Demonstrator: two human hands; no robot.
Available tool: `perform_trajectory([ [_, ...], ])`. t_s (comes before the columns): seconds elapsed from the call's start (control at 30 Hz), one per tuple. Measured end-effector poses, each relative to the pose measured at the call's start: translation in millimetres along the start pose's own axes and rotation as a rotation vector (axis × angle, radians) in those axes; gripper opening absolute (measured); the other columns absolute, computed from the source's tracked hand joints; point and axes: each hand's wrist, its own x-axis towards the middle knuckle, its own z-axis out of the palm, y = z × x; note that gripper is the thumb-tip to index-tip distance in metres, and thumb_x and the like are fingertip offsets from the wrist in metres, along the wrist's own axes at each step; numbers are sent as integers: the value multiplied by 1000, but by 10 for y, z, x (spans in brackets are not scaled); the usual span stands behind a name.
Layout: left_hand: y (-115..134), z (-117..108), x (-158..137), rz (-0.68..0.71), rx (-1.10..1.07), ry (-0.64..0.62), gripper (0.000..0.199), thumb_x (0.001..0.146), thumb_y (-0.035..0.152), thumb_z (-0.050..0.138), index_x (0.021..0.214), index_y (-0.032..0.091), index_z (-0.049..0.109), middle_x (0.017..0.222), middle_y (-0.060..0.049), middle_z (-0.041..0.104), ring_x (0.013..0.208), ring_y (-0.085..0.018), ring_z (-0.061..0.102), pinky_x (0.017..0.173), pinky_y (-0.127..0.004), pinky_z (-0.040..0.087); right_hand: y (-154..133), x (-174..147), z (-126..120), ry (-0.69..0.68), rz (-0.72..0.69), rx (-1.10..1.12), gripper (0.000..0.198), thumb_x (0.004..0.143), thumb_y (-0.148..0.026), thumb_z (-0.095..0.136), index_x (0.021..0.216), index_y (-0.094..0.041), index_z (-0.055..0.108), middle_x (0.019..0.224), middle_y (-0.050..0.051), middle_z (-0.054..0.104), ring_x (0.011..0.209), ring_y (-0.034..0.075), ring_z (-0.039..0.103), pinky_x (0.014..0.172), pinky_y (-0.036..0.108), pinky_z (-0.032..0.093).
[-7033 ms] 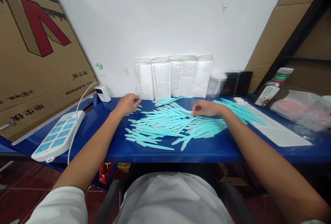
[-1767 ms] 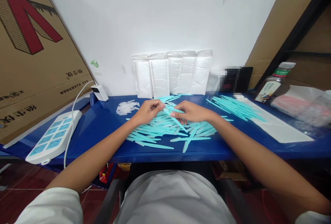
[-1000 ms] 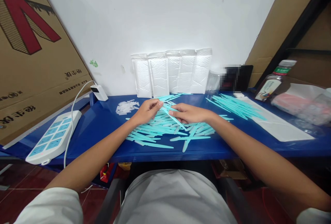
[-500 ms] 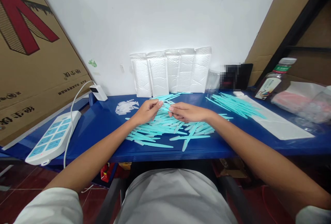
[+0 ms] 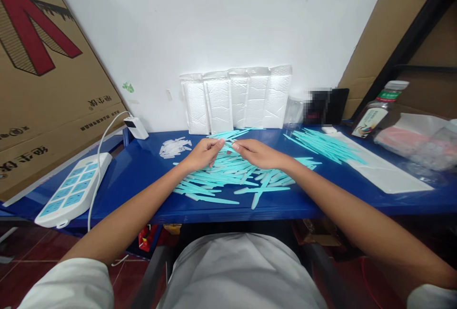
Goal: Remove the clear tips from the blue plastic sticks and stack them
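Observation:
My left hand (image 5: 204,154) and my right hand (image 5: 259,153) meet over a loose pile of slim turquoise eyebrow razors (image 5: 228,175), many with a pale cap at one end. Thumbs and fingers of both are pinched together, tips almost touching. Between them shows a small part of a turquoise eyebrow razor (image 5: 229,146); my fingers hide most of it. To the left of the pile lies a small heap of clear plastic caps (image 5: 174,147). On the right, a tidier bunch of turquoise eyebrow razors (image 5: 323,144) rests partly on a white sheet (image 5: 396,171).
Several white padded envelopes (image 5: 219,102) lean on the wall behind the pile. A power strip (image 5: 74,190) and a white plug-in device (image 5: 136,128) with a cable are on the left. A clear cup (image 5: 294,109), a bottle (image 5: 380,109) and plastic bags (image 5: 414,140) stand right on the blue table (image 5: 143,194).
My right hand has shifted slightly left and its fingers have turned, bringing its thumb tip closer to my left hand. My left hand stays almost in place.

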Motion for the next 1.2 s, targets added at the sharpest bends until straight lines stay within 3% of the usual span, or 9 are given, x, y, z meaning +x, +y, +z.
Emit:
perform_trajectory([
  [0.23, -52, 15, 7, -37, -86, -13, 63, 99, 77, 52, 71, 21, 41, 52, 6, 43, 39, -8, 47, 44, -22, 47, -9, -21, 5, 20, 40, -58, 57, 108, -69, 31, 80, -22, 46, 75, 0, 49, 71, 17, 43, 70, 30, 33],
  [0.4, -30, 10, 6, -51, -95, -9, 63, 99, 78, 51, 71, 22, 41, 51, 6, 42, 39, -8, 46, 43, -22, 48, -21, -6, -3, 19, 142, 66, 60, 109, -63, 32, 88, -17, 65, 73, 0, 48, 70, 16, 44, 70, 29, 34],
  [0.6, -24, 17, 5, -40, -46, -7, 66, 97, 80, 51, 67, 21, 41, 51, 5, 44, 39, -8, 48, 43, -22, 47, -13, 15, 1, 46, 134, 93, 45, 107, -52, 45, 85, -16, 63, 68, -2, 48, 65, 14, 42, 64, 28, 33],
  [0.87, -16, 21, -1, -55, -103, 15, 64, 96, 75, 58, 67, 22, 40, 51, 6, 37, 40, -8, 40, 44, -23, 46, 12, 1, 28, -27, 169, 212, 54, 103, -67, 50, 90, -17, 66, 62, -4, 45, 56, 13, 39, 56, 26, 34],
  [1.1, 1, 23, 31, -5, -185, 93, 62, 96, 72, 62, 67, 22, 38, 52, 7, 34, 44, -8, 34, 43, -23, 39, -47, 7, -25, 6, 137, 164, 60, 101, -74, 47, 81, -19, 60, 59, -3, 47, 54, 12, 40, 55, 27, 33],
  [1.2, -7, -158, 60, -2, -240, 246, 65, 92, 76, 64, 67, 24, 34, 54, 9, 27, 44, -8, 31, 41, -23, 35, -15, -29, -152, 29, 145, 93, 58, 102, -71, 46, 79, -20, 58, 59, -2, 50, 54, 13, 41, 57, 27, 33],
])
